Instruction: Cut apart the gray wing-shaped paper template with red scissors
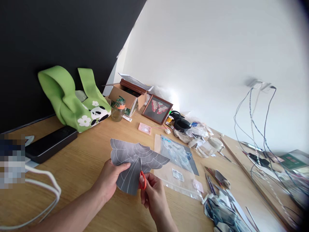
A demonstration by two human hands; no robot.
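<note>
My left hand [111, 175] grips a grey, wing-shaped sheet [129, 154] by its left side, thumb lying on top. White curved lines mark the sheet into feather-like sections. In my right hand [154, 192] is a pair of scissors [143, 181] with orange-red handles. Its blades point up and away from me and lie over the lower middle of the sheet; whether they are apart is too small to tell. The sheet is held above the wooden table [79, 170]. The fingers of my left hand are partly hidden behind it.
A clear zip bag [177, 190] lies right of the sheet, near a pink tray [145, 128]. Behind stand a framed butterfly [157, 109], a jar [117, 112], and a green panda bag [70, 106]. A black case [51, 143] sits left; fabric [222, 209] and tools lie right.
</note>
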